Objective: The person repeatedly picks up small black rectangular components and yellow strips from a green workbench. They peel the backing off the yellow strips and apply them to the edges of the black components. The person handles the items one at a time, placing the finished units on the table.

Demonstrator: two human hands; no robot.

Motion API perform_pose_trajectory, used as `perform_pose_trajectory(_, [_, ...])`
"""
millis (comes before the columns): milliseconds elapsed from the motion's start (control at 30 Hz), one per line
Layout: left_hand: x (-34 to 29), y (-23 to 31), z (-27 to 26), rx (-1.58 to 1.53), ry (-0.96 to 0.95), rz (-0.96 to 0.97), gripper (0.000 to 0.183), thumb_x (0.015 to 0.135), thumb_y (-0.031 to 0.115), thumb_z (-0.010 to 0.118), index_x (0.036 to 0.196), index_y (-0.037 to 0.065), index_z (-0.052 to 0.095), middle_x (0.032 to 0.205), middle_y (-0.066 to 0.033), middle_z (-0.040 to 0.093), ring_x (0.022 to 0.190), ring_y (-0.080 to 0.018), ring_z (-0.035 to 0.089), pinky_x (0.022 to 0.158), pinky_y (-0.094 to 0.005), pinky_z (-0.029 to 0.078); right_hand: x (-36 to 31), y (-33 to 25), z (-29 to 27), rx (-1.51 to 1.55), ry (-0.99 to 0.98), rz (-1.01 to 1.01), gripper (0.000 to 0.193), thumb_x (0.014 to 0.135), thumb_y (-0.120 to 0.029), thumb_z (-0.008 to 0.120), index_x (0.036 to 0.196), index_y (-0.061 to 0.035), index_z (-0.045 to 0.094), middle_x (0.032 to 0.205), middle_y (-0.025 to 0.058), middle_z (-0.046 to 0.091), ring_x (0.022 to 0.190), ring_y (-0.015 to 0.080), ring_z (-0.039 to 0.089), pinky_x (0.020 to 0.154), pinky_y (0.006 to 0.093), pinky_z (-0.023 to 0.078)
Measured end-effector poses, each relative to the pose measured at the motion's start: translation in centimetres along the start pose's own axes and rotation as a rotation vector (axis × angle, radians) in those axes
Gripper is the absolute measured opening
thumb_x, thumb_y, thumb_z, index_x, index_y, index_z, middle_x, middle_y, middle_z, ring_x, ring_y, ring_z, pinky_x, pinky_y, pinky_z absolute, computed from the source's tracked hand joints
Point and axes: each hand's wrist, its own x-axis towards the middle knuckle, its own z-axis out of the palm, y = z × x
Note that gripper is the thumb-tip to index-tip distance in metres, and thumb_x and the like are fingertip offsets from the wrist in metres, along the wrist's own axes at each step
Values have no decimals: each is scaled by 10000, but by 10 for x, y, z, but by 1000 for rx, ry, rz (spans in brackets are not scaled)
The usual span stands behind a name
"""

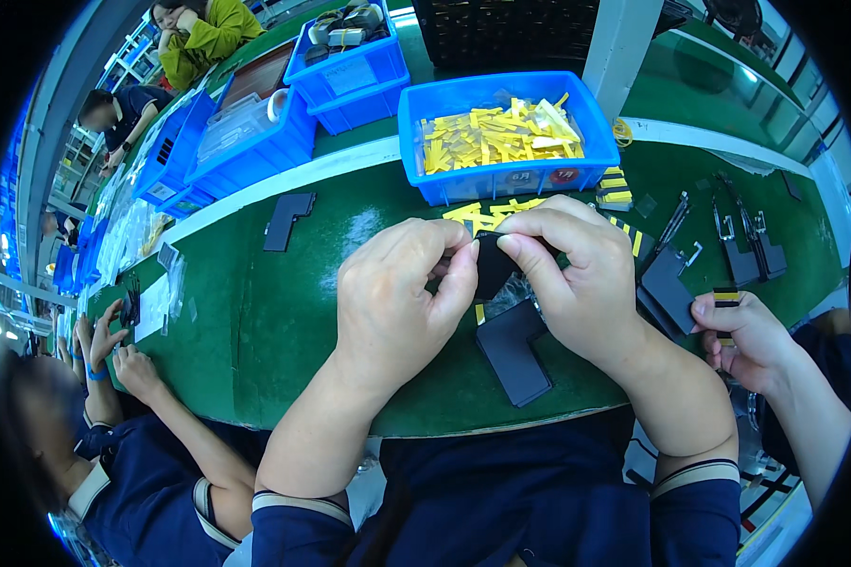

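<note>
Presently, left hand (392, 288) and right hand (577, 274) pinch the black part (494, 272) at its top edge; it lies between them, just below the fingertips (511, 247), equally near both; long axis unclear.

The matte black piece (494, 274) is pinched near its far end, on its left and right, just right of the scene's middle; its right part is hidden, its full outline unclear.

Black piece (494, 271) between fingers (460, 272)
</note>
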Motion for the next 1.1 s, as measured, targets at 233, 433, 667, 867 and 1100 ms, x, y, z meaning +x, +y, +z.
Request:
perform_pose_trajectory(233, [4,-2,0,25,17,112,84,723,-17,649,766,20,587,710,-83,589,608,-166,561,536,-249,454,-1,0,1,-40,16,-58,82,738,-25,662,798,18,628,730,121,602,659,277,595,585,350,469])
perform_pose_trajectory(433, [3,3,-6,-146,-110,-117,113,720,24,684,771,15,583,696,-80,568,589,-197,569,541,-291,470,-2,-3,1,-73,11,-91,85,740,-29,660,800,15,621,735,127,602,666,283,597,591,358,473])
perform_pose_trajectory(667, [4,-5,-10,-534,-206,-464,92,805,33,675,801,5,587,767,0,597,668,-46,544,585,-181,438,-2,-3,0,-69,-5,-90,81,741,-30,659,794,14,618,731,128,599,662,282,596,576,356,471])
perform_pose_trajectory(867, [3,-7,-8,-497,-133,-312,95,791,23,690,858,-1,627,777,-17,607,679,-60,566,604,-183,453,0,-4,-2,-44,-1,-89,75,742,-23,655,793,15,617,721,125,597,646,277,591,562,357,464])
perform_pose_trajectory(1100, [3,0,-4,-107,-11,-70,109,722,12,701,813,30,642,733,-71,637,630,-160,618,567,-257,489,1,-1,-3,-25,22,-85,72,742,-9,656,801,19,628,722,121,601,637,273,591,560,346,462])
